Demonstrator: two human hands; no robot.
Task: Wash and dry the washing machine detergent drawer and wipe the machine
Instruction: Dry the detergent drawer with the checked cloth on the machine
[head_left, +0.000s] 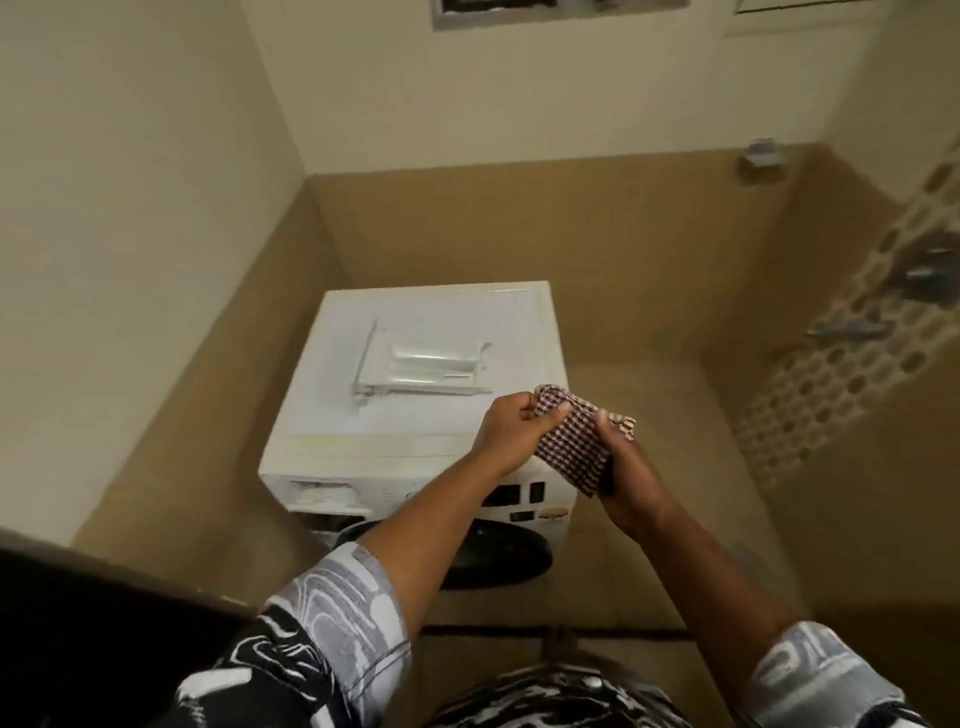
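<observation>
Right now I hold a small red-and-white checked woven cloth (571, 441) right of centre. My left hand (506, 423) pinches its bunched upper end and my right hand (623, 467) curls round the lower fold. The long white moulded plastic detergent drawer (421, 364) lies flat mid-frame on the smooth top of the boxy white washing machine (415, 431).

1. Left hand (511, 421) and right hand (626, 467) both gripped checked cloth (574, 441).
2. Detergent drawer (421, 364) lay on washing machine (415, 431) top.
3. Drawer slot (324, 493) stood open.
</observation>
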